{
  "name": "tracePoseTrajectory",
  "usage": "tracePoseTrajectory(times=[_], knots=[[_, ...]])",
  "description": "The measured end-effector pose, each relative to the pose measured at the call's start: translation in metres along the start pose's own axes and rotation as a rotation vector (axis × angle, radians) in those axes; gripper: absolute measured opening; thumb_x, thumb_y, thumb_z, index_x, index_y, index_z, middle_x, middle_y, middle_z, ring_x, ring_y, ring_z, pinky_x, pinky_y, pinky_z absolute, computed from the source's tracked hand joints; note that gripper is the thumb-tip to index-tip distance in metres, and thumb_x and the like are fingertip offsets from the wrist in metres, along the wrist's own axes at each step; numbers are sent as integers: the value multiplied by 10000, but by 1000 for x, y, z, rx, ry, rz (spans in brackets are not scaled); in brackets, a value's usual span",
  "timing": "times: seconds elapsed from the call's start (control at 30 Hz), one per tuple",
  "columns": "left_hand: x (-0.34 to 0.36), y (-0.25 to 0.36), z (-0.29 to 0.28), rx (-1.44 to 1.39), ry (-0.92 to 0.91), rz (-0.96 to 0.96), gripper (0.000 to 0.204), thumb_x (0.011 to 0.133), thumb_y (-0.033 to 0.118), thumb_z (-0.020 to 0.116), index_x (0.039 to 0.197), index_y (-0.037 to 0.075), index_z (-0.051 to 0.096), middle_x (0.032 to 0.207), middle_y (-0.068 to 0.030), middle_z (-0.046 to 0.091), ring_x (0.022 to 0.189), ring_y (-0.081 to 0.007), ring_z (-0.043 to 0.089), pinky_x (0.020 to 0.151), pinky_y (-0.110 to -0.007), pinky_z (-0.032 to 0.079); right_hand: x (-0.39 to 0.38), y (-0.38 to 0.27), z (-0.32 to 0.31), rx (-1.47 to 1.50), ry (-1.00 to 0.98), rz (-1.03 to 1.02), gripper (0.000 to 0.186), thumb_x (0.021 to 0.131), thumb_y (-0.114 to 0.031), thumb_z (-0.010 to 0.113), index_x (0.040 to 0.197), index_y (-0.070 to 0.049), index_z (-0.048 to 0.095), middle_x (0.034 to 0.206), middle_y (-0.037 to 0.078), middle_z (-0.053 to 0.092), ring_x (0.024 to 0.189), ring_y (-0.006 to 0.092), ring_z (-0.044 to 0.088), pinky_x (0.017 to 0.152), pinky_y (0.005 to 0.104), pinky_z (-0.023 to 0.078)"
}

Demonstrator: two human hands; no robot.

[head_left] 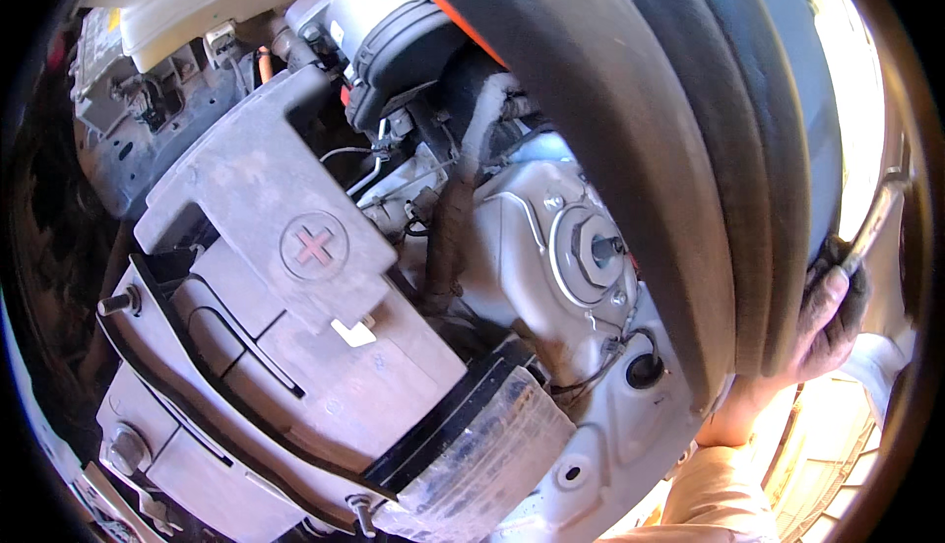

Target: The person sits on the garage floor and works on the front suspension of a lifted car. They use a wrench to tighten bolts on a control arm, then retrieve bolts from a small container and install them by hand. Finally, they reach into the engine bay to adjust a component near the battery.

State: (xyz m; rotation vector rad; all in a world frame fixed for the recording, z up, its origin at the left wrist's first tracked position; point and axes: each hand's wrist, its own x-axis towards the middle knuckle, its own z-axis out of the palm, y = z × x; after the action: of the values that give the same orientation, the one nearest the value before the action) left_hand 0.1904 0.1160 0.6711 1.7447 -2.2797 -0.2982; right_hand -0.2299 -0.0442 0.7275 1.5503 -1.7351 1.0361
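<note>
My right hand [830, 315] is at the right rim of the head view, reaching in from the lower edge beside the fender. Its smudged fingers are closed around a slim metal tool [872, 228] that points up and away; its exact kind is hard to make out. My left hand is out of sight. To the left lies a dusty grey car battery [364, 395] with a grey terminal cover [258, 184] bearing a red mark. A metal hold-down bracket [221, 395] crosses the battery, with a threaded stud [120, 301] at one end and another stud [362, 515] at the other.
A large dark ribbed curved thing [679, 149] with an orange edge blocks the upper right. The silver strut tower [532, 238] carries a large nut [596, 253]. A wrapped hose [458, 198] runs beside it. The pale plastic reservoir [197, 6] stands at upper left.
</note>
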Motion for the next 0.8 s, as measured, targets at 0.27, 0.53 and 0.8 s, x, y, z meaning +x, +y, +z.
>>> tracePoseTrajectory(times=[0.27,0.53,0.8], knots=[[-2,4,5,-4,69,-21,557,974,420,313,1143,4,643,1153,-219,649,1123,-383,581,1023,-525,342,10,-11,6,-57,-50,-125,270,979,-162,511,1054,73,620,813,48,612,688,80,477,624,208,378],[6,5,14,11,194,40,530,958,352,350,1095,-65,647,990,-253,683,989,-411,633,994,-519,382,12,-18,10,11,-60,-155,254,969,-175,564,1046,50,650,761,0,614,638,41,449,595,165,356],[5,11,13,-12,167,28,512,965,340,338,1129,-50,626,1060,-243,667,1051,-383,613,1023,-507,358,14,-11,-2,-19,-157,-161,236,978,-139,562,1111,42,633,887,58,659,770,89,555,697,191,426]])
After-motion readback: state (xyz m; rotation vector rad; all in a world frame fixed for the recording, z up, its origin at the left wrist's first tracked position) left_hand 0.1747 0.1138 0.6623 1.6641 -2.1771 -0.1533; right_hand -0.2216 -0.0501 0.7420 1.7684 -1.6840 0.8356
